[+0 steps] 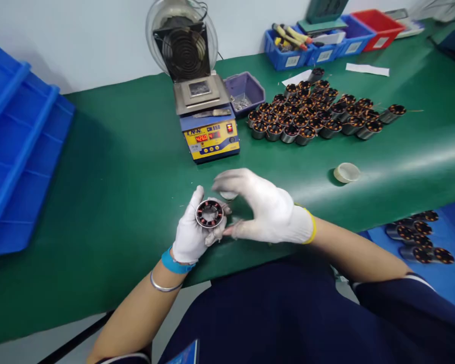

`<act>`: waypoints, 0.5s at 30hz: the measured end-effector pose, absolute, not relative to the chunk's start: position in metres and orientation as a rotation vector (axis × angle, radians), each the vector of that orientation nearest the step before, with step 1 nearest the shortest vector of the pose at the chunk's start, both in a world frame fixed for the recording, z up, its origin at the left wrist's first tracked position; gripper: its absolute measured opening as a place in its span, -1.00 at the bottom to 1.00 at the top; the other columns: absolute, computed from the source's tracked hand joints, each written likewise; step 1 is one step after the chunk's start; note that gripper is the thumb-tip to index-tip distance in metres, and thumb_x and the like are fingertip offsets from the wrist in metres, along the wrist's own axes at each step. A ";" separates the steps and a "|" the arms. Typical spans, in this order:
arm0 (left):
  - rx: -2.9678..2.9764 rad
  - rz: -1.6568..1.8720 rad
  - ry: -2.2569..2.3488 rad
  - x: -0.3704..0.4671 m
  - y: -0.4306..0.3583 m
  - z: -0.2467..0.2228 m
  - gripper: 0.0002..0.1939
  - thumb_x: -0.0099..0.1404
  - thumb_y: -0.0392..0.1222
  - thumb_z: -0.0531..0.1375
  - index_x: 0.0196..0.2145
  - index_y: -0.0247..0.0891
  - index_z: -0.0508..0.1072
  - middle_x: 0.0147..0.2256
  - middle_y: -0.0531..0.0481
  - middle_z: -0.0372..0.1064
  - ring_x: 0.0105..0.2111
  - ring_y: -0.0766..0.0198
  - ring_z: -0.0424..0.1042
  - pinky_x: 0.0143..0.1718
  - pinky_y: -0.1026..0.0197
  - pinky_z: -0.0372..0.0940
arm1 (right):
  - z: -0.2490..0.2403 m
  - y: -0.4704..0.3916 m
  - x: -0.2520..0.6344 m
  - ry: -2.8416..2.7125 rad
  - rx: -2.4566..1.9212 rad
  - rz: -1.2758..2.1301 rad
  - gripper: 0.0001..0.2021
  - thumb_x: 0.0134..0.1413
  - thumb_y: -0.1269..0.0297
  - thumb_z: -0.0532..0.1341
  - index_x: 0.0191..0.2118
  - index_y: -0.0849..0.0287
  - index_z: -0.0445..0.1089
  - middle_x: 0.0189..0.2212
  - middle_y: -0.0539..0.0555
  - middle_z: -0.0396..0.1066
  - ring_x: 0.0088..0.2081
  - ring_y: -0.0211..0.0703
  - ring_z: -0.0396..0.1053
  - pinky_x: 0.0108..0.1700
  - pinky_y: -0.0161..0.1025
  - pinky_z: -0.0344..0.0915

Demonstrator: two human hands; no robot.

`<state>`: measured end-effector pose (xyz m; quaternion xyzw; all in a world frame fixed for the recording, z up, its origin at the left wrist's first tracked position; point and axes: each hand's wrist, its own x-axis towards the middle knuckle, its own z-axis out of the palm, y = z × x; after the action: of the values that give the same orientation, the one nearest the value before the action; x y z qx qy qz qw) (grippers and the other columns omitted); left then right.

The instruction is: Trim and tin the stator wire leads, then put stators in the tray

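My left hand [193, 232], in a white glove with a blue wristband, wraps its fingers around a motor stator [209, 213]. The stator is a metal ring with copper windings inside, and its open end faces up toward me. Just to the right, my right hand [260, 207], in a white glove with a yellow cuff, curves toward the stator with thumb and fingers apart. Its fingers are slightly blurred and I see nothing gripped in them. Ahead of both hands stands a yellow and blue solder pot [210, 136] with a lit red display.
Many similar stators [301, 121] stand grouped on the green table [121, 192]. Nearby are a small round dish [347, 173], a purple bin [252, 81] and blue tool bins [288, 59]. Blue stacked trays [18, 151] stand left; more stators [417, 237] lie in a blue crate lower right.
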<state>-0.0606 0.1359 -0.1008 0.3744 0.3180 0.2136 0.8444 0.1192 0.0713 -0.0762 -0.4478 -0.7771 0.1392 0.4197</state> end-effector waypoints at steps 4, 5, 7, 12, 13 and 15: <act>0.700 0.351 0.522 -0.069 0.142 -0.094 -0.25 0.51 0.26 -0.15 -0.43 -0.36 0.55 -0.80 0.03 0.13 -0.83 0.41 0.02 -0.71 0.33 0.02 | -0.086 0.070 0.128 -1.777 -1.202 0.591 -0.32 0.13 0.13 0.40 0.32 0.07 0.22 0.22 0.20 0.33 0.17 0.03 0.43 0.15 -0.01 0.47; 0.685 0.340 0.504 -0.070 0.142 -0.093 -0.24 0.51 0.26 -0.16 -0.45 -0.36 0.54 -0.81 0.02 0.12 -0.83 0.41 0.03 -0.70 0.33 0.03 | -0.086 0.071 0.128 -1.826 -1.149 0.521 -0.40 0.19 0.13 0.36 0.29 0.09 0.26 0.19 0.20 0.36 0.18 0.03 0.41 0.18 0.01 0.44; 0.677 0.330 0.486 -0.070 0.141 -0.093 -0.25 0.50 0.28 -0.13 -0.51 -0.34 0.49 -0.80 0.02 0.12 -0.82 0.40 0.07 -0.69 0.33 0.06 | -0.082 0.074 0.126 -1.983 -1.051 0.222 -0.61 0.26 0.16 0.30 0.15 0.09 0.37 0.08 0.16 0.45 0.18 0.04 0.39 0.29 0.12 0.32; 0.695 0.320 0.497 -0.067 0.137 -0.095 -0.32 0.49 0.26 -0.04 -0.51 -0.33 0.50 -0.79 0.06 0.11 -0.83 0.45 0.00 -0.72 0.34 -0.03 | -0.069 0.077 0.133 -2.206 -1.011 -0.193 -0.91 0.32 0.32 0.19 -0.14 0.09 0.45 -0.21 0.06 0.54 0.02 -0.01 0.49 0.35 0.28 0.19; 0.699 0.322 0.500 -0.067 0.137 -0.094 -0.32 0.49 0.25 -0.03 -0.49 -0.34 0.53 -0.79 0.06 0.11 -0.83 0.46 -0.02 -0.73 0.34 -0.06 | -0.069 0.075 0.138 -2.159 -1.033 -0.129 -0.91 0.32 0.32 0.19 -0.16 0.11 0.45 -0.22 0.08 0.54 0.00 0.00 0.50 0.32 0.26 0.24; 0.695 0.333 0.494 -0.068 0.137 -0.093 -0.33 0.48 0.23 -0.01 -0.47 -0.37 0.56 -0.79 0.06 0.10 -0.82 0.46 -0.03 -0.73 0.35 -0.07 | -0.071 0.069 0.146 -1.951 -1.117 0.059 -0.90 0.33 0.34 0.18 -0.20 0.14 0.46 -0.24 0.10 0.54 -0.02 -0.02 0.52 0.23 0.16 0.38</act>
<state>-0.0677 0.1367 -0.0928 0.3356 0.2386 0.1609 0.8970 0.1462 0.0686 -0.0705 -0.4479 -0.7827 0.0236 0.4316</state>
